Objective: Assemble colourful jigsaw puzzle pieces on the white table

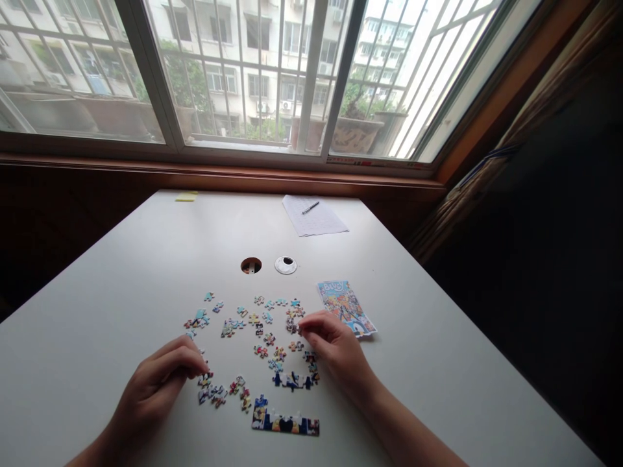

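Both hands, left and right, pinch puzzle pieces mid-table, far from edges.

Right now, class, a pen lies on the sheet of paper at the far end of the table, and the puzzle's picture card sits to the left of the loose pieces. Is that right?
Not quite. In the head view the picture card lies to the right of the loose pieces, beside the right hand. The pen does lie on the paper at the table's far end.

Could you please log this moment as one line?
left hand: on loose puzzle pieces | right hand: pinching a piece | joined strip: near edge
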### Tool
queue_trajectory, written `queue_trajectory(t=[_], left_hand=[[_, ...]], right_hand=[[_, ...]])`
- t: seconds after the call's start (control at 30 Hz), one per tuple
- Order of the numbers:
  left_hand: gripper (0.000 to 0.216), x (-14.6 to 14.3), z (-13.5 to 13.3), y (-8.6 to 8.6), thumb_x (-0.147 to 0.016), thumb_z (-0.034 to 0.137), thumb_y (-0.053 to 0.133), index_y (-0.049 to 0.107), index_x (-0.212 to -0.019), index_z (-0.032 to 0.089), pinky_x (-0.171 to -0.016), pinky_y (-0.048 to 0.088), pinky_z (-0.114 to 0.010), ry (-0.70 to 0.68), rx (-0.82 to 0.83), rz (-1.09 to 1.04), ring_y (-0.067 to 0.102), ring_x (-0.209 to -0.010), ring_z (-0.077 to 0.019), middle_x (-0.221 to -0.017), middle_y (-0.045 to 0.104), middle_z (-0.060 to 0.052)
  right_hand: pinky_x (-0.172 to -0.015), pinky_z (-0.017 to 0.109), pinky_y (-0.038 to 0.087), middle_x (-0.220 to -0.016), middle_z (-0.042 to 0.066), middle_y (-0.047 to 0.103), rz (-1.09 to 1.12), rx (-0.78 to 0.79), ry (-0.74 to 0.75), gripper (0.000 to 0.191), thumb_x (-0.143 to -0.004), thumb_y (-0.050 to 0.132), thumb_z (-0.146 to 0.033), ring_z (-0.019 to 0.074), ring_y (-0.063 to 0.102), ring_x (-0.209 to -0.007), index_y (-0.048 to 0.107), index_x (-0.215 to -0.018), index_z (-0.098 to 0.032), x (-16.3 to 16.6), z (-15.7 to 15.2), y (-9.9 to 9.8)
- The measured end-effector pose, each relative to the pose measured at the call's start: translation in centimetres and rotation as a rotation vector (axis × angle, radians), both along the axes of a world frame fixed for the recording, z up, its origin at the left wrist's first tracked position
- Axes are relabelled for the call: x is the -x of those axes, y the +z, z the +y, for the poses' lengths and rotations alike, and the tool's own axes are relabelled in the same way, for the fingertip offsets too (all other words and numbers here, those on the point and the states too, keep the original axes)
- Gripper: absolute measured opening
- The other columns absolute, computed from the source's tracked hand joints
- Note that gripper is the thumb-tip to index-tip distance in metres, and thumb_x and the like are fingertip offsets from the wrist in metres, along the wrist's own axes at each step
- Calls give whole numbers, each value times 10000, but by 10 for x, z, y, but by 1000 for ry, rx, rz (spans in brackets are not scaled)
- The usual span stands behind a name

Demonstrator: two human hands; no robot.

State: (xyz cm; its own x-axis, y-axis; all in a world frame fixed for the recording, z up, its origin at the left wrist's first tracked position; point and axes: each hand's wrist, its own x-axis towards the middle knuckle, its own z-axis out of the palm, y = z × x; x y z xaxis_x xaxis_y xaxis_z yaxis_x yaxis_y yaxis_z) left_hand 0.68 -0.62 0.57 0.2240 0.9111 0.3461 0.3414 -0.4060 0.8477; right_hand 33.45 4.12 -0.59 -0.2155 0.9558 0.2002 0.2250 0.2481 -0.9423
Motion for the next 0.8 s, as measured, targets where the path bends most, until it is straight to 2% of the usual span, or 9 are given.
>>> queue_trajectory(t=[0.3, 0.53, 0.8], left_hand=[[282, 2, 1, -3, -928, 106, 444, 671, -787, 197, -614, 436, -241, 19, -20, 8, 568, -687, -151, -740, 574, -26], [287, 1, 1, -3, -921, 88, 443, 673, -785, 192, -609, 433, -239, 2, -37, 4, 566, -682, -146, -736, 573, -25], [292, 1, 1, -3, -919, 81, 438, 674, -790, 193, -603, 433, -233, -3, -49, 0, 568, -674, -141, -734, 576, -23]], right_hand=[[-827, 307, 518, -995, 41, 674, -28, -60, -3, 114, -904, 627, -214, 181, 639, -943, 719, -968, -234, 3, -2, 2], [-790, 286, 507, -945, 27, 670, -62, -105, 23, 150, -875, 615, -126, 168, 633, -896, 712, -916, -232, 5, -3, 6], [-770, 283, 507, -940, 25, 664, -80, -127, 37, 150, -877, 609, -114, 162, 634, -876, 703, -907, -227, 4, -5, 5]])
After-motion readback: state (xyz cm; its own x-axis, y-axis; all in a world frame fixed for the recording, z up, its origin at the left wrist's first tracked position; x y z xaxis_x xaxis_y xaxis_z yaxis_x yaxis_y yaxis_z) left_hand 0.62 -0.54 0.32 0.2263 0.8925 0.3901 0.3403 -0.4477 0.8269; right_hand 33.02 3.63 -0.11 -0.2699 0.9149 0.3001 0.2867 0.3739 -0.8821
